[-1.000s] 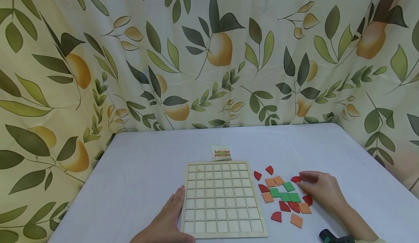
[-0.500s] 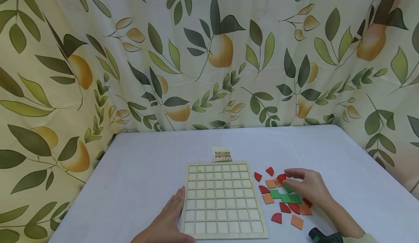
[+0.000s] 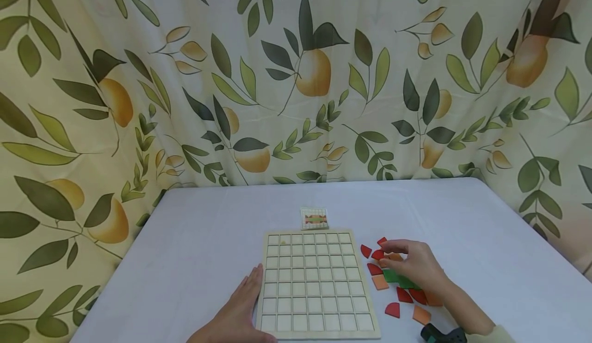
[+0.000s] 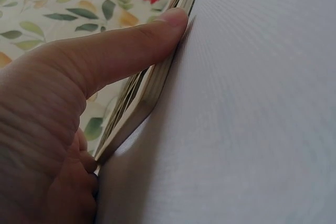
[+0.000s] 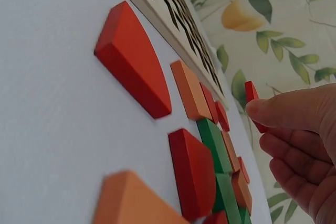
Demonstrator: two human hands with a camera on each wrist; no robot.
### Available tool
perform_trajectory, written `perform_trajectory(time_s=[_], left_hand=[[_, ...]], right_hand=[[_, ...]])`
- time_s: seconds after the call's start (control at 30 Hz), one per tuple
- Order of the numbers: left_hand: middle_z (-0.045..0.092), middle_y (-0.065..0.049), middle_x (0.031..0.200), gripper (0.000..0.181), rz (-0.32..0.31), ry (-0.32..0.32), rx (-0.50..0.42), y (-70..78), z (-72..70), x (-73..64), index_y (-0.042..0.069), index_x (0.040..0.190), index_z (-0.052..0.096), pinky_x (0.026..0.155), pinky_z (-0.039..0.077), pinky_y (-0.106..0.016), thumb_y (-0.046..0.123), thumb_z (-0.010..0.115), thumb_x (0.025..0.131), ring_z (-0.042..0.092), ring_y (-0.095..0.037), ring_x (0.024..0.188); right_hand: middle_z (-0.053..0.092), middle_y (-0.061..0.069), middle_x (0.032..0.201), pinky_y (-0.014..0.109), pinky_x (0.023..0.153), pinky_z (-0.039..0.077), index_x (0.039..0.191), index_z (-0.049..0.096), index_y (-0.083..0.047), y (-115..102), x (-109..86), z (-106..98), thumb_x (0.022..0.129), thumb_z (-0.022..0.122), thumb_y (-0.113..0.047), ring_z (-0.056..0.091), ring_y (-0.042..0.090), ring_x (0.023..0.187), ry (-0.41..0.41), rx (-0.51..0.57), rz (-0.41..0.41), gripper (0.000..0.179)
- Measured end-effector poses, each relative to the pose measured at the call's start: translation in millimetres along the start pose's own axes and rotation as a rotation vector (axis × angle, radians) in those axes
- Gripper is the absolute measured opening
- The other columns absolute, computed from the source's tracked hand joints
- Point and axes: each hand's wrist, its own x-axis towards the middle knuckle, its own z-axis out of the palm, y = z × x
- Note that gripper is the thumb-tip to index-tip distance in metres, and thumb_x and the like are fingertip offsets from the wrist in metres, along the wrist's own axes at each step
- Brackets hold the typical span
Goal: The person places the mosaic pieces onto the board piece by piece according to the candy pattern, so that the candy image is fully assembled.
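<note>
My left hand [image 3: 236, 307] lies along the left side of a pale wooden grid board [image 3: 319, 276], fingers straight. Its thumb [image 4: 152, 35] presses the board's near edge in the left wrist view. To the right of the board, my right hand [image 3: 418, 263] pinches a red quarter-circle tile [image 5: 251, 92] between thumb and fingertips, raised over the other tiles. Beneath and around that hand lie loose red quarter-circle tiles [image 3: 392, 310], orange square tiles [image 3: 380, 282] and green tiles [image 3: 390, 275], some hidden by the hand.
A small pattern card [image 3: 314, 218] with a red, orange and green figure stands behind the board's far edge. White cloth [image 3: 208, 230] covers the table, and a leaf-and-fruit curtain [image 3: 296, 127] hangs behind. A black device [image 3: 441, 334] is at the right wrist.
My right hand has carried the red quarter-circle tile leftward from the far right of the tiles toward the board. The left hand stays in place at the board.
</note>
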Motion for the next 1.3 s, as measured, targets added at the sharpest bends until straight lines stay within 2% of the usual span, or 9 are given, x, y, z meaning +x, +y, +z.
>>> perform_trajectory(time_s=[0.17, 0.33, 0.47, 0.6, 0.83, 1.07, 1.3], left_hand=[[0.01, -0.026, 0.148, 0.13, -0.003, -0.004, -0.013, 0.2, -0.4, 0.5, -0.011, 0.142, 0.004, 0.1, -0.01, -0.01, 0.065, 0.072, 0.061, 0.007, -0.037, 0.136], [0.009, -0.026, 0.148, 0.13, -0.005, -0.019, -0.023, -2.0, 1.1, 0.8, -0.011, 0.142, 0.003, 0.099, -0.01, -0.009, 0.063, 0.073, 0.061, 0.006, -0.038, 0.136], [0.01, -0.026, 0.148, 0.13, 0.005, -0.016, -0.006, -3.8, 2.6, 1.2, -0.011, 0.142, 0.003, 0.1, -0.01, -0.009, 0.064, 0.073, 0.061, 0.006, -0.038, 0.136], [0.01, -0.026, 0.148, 0.13, 0.003, -0.012, -0.004, -3.8, 2.5, 1.3, -0.011, 0.142, 0.003, 0.1, -0.01, -0.009, 0.064, 0.073, 0.061, 0.006, -0.037, 0.136], [0.011, -0.026, 0.148, 0.129, 0.016, -0.004, 0.002, -3.0, 1.6, 0.6, -0.012, 0.141, 0.005, 0.1, -0.01, -0.009, 0.064, 0.072, 0.061, 0.008, -0.038, 0.135], [0.011, -0.025, 0.148, 0.129, 0.014, -0.004, 0.002, -3.6, 1.8, 0.4, -0.011, 0.142, 0.005, 0.1, -0.01, -0.009, 0.065, 0.071, 0.061, 0.008, -0.037, 0.136], [0.012, -0.025, 0.148, 0.129, 0.025, 0.013, 0.021, -3.1, 2.6, 0.0, -0.011, 0.142, 0.006, 0.101, -0.009, -0.01, 0.068, 0.069, 0.062, 0.01, -0.037, 0.136]], right_hand=[[0.068, 0.005, 0.095, 0.044, 0.08, 0.049, 0.102, 0.069, -0.003, -4, 1.2, 7, 0.073, 0.078, -0.015, 0.059, 0.026, 0.094, -0.007, 0.007, -0.064, 0.032], [0.067, -0.001, 0.093, 0.029, 0.073, 0.051, 0.1, 0.07, -0.008, -8, 1.2, 17, 0.073, 0.078, -0.02, 0.059, 0.018, 0.088, -0.074, 0.045, -0.051, 0.03], [0.067, -0.003, 0.091, 0.023, 0.068, 0.051, 0.099, 0.071, -0.008, -10, 1.7, 23, 0.072, 0.079, -0.016, 0.059, 0.015, 0.083, -0.085, 0.048, -0.059, 0.029], [0.067, -0.001, 0.091, 0.023, 0.069, 0.052, 0.099, 0.07, -0.005, -13, 3.3, 26, 0.072, 0.079, -0.014, 0.061, 0.015, 0.083, -0.087, 0.062, -0.078, 0.03], [0.066, 0.009, 0.097, 0.025, 0.068, 0.053, 0.101, 0.068, 0.001, -14, 6.9, 33, 0.074, 0.077, -0.011, 0.065, 0.015, 0.083, -0.116, 0.147, -0.094, 0.031], [0.067, 0.008, 0.095, 0.027, 0.068, 0.053, 0.1, 0.069, 0.001, -18, 11.0, 38, 0.073, 0.077, -0.006, 0.065, 0.017, 0.082, -0.105, 0.12, -0.093, 0.029], [0.068, 0.004, 0.091, 0.028, 0.068, 0.053, 0.098, 0.07, 0.0, -24, 13.4, 42, 0.071, 0.077, -0.005, 0.063, 0.015, 0.081, -0.069, 0.083, -0.033, 0.028]])
